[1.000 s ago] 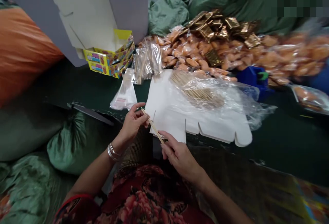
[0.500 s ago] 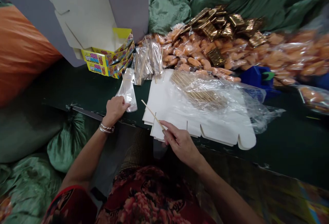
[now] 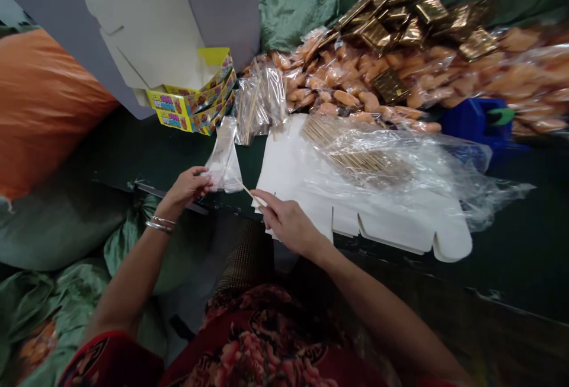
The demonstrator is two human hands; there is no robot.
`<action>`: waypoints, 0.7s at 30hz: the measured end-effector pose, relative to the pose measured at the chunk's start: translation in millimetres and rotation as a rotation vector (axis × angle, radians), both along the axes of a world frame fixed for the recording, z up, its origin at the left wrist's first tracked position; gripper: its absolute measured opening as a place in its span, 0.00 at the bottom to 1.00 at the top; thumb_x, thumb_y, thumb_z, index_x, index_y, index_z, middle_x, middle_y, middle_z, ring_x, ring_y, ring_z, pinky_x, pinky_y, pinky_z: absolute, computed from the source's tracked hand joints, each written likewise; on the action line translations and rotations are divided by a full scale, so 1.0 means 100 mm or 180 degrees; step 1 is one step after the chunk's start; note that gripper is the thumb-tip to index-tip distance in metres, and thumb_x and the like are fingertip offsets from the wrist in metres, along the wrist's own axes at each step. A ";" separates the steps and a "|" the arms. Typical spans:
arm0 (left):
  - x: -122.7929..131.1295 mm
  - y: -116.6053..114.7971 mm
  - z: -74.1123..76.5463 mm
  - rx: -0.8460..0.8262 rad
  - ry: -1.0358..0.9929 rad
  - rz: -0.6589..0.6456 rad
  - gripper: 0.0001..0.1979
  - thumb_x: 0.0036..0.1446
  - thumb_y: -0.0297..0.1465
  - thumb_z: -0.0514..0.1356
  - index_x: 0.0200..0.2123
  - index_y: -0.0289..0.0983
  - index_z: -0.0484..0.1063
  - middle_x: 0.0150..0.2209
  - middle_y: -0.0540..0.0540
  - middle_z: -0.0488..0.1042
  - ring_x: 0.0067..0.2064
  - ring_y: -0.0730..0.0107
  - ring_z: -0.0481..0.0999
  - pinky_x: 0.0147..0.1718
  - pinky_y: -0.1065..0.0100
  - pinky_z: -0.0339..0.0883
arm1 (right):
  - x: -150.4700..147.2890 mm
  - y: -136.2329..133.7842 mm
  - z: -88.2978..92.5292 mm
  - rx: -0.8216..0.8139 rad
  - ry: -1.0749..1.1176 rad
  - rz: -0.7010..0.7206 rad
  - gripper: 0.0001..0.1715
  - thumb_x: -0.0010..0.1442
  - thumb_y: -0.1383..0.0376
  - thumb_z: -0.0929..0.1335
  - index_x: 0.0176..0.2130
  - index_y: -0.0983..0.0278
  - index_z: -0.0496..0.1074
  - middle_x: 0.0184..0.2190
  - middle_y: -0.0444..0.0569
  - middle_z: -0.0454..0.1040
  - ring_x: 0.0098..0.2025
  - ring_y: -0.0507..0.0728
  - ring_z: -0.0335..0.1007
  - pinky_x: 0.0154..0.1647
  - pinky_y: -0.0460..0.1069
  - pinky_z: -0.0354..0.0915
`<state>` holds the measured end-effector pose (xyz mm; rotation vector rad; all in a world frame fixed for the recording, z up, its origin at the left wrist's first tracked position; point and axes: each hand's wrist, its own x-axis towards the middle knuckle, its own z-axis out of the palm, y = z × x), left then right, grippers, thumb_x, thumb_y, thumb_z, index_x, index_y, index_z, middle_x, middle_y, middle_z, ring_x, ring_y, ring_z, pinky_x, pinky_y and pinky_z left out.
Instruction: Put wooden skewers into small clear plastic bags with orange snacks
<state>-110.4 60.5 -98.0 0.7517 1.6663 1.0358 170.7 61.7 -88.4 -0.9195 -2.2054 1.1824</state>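
Observation:
My left hand [image 3: 189,188], a bracelet at its wrist, has its fingers curled at the left edge of a clear plastic bag [image 3: 224,159], pinching it near the lower end. This bag lies on top of a small stack at the table's front. My right hand [image 3: 284,221] grips a thin wooden stick [image 3: 248,189] between thumb and fingers. The stick points up and left, its tip at the bag's lower right corner; whether it is inside I cannot tell. Many more sticks [image 3: 362,159] lie on a clear plastic sheet to the right.
Flat white cardboard [image 3: 284,156] lies under the loose sticks. Bagged sticks [image 3: 260,99] and yellow printed boxes [image 3: 191,105] stand behind the bags. Wrapped orange pieces [image 3: 347,99], gold packets [image 3: 386,34] and a blue holder [image 3: 475,126] fill the back right. Green sacks [image 3: 297,10] stand behind.
My left hand has drawn back left from over the bags to their edge, and the top bag looks wider. My right hand has brought the stick left to the bag. The view has shifted slightly.

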 end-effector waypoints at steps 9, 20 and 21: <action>0.12 0.04 -0.01 0.0129 0.0056 0.0255 0.11 0.49 0.23 0.63 0.31 0.35 0.62 0.26 0.46 0.76 0.20 0.75 0.74 0.16 0.78 0.62 | -0.40 0.31 -0.06 0.0251 -0.0926 0.0160 0.24 0.63 0.70 0.59 0.56 0.65 0.69 0.28 0.50 0.77 0.27 0.54 0.69 0.29 0.47 0.59; 0.14 -0.01 -0.08 0.0157 -0.1138 0.0101 0.11 0.45 0.21 0.67 0.34 0.29 0.71 0.30 0.45 0.77 0.28 0.77 0.76 0.27 0.78 0.72 | -0.01 0.25 0.11 0.0516 -0.1223 -0.0296 0.24 0.64 0.69 0.59 0.58 0.65 0.68 0.26 0.51 0.76 0.27 0.55 0.69 0.30 0.48 0.59; 0.17 -0.02 -0.07 0.0173 -0.1171 0.0100 0.12 0.44 0.21 0.67 0.35 0.29 0.71 0.31 0.45 0.77 0.28 0.77 0.77 0.28 0.77 0.72 | 0.00 0.22 0.16 0.0412 -0.0938 -0.0323 0.24 0.64 0.68 0.59 0.58 0.65 0.68 0.24 0.48 0.75 0.25 0.54 0.68 0.30 0.47 0.60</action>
